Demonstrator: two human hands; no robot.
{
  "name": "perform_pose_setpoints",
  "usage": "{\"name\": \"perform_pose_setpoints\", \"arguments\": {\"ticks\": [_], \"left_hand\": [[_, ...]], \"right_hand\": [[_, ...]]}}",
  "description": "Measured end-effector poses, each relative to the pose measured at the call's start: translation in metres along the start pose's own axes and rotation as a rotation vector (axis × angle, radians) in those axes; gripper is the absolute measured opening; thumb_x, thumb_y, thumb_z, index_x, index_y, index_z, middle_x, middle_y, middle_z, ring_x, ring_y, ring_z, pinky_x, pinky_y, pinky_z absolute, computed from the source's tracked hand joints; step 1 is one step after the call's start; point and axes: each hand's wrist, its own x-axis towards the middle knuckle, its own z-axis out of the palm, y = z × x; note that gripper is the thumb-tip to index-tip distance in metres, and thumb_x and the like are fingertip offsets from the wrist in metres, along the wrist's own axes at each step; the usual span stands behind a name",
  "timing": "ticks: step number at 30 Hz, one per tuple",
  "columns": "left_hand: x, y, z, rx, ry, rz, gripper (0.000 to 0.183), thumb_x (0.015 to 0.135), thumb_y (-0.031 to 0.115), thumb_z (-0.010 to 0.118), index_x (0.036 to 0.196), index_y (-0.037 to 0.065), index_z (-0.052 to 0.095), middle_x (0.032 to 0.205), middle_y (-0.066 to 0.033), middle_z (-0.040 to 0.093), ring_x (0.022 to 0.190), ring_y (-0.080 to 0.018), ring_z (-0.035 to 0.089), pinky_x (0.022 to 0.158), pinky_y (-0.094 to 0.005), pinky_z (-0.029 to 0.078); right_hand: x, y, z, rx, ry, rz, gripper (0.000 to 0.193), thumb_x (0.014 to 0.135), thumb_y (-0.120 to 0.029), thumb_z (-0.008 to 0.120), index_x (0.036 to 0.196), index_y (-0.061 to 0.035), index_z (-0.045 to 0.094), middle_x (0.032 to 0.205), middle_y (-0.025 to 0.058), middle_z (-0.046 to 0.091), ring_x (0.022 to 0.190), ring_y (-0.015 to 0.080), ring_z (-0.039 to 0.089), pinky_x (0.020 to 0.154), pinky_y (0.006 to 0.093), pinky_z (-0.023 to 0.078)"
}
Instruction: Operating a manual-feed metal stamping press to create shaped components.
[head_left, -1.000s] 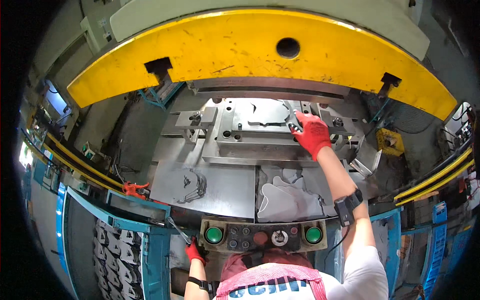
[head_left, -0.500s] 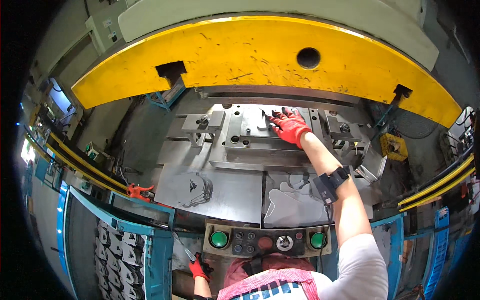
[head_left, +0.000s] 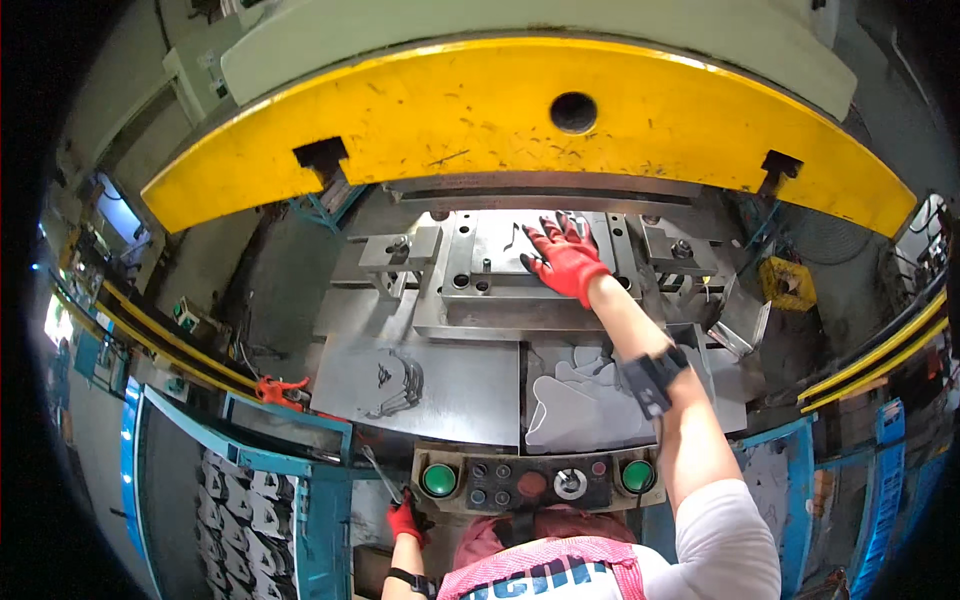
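Note:
My right hand (head_left: 568,258), in a red glove with dark fingertips, lies palm down over the steel die (head_left: 480,255) under the press. Its fingers are spread and cover part of the bright top face; whether a thin sheet lies beneath them is hidden. A narrow dark outline shows on the die left of the fingers. Low at the left of the control box, my left hand (head_left: 405,518), also red-gloved, is closed around a long, thin metal tool (head_left: 380,472) that points up and left. The tool's exact kind is unclear.
The yellow press ram (head_left: 450,115) hangs above the die. Flat grey blanks (head_left: 580,405) lie front right; dark cut pieces (head_left: 400,385) lie front left. A control box (head_left: 540,482) with two green buttons stands nearest me. Stacked metal parts (head_left: 245,520) fill a blue rack at left.
My right hand has shifted slightly left over the die, fingers still spread. My left hand and its tool have risen a little, farther from me. The whole view has shifted slightly.

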Motion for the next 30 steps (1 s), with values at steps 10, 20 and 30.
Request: {"name": "perform_pose_setpoints", "arguments": {"ticks": [10, 20, 30], "left_hand": [[0.042, -0.016, 0.018, 0.071, -0.209, 0.128, 0.044, 0.071, 0.029, 0.068, 0.104, 0.01, 0.046, 0.077, -0.0078, 0.058, 0.053, -0.0234, 0.056, 0.037, -0.0371, 0.041], [0.1, -0.036, 0.005, 0.271, -0.345, 0.022, 0.07, 0.055, 0.023, 0.079, 0.115, 0.015, 0.043, 0.105, -0.0108, 0.054, 0.086, -0.0316, 0.054, 0.06, -0.0542, 0.044], [0.024, 0.013, 0.041, 0.401, -0.124, -0.091, 0.072, 0.058, 0.015, 0.077, 0.118, 0.015, 0.037, 0.11, -0.0133, 0.05, 0.091, -0.0402, 0.051, 0.061, -0.0667, 0.037]], "right_hand": [[-0.324, 0.074, 0.031, 0.278, 0.659, 0.781, 0.049, 0.076, -0.005, 0.049, 0.123, 0.0004, 0.036, 0.127, 0.018, 0.037, 0.118, 0.0319, 0.033, 0.099, 0.0391, 0.024], [-0.514, 0.099, 0.254, 1.409, 0.142, 1.273, 0.055, 0.077, -0.03, 0.06, 0.118, 0.0007, 0.041, 0.116, 0.014, 0.049, 0.105, 0.0214, 0.047, 0.088, 0.0318, 0.038], [-0.476, 0.074, 0.226, 0.963, 0.024, 1.27, 0.065, 0.061, -0.022, 0.073, 0.113, 0.0027, 0.043, 0.105, 0.0146, 0.055, 0.095, 0.0254, 0.053, 0.084, 0.0326, 0.041]]}}
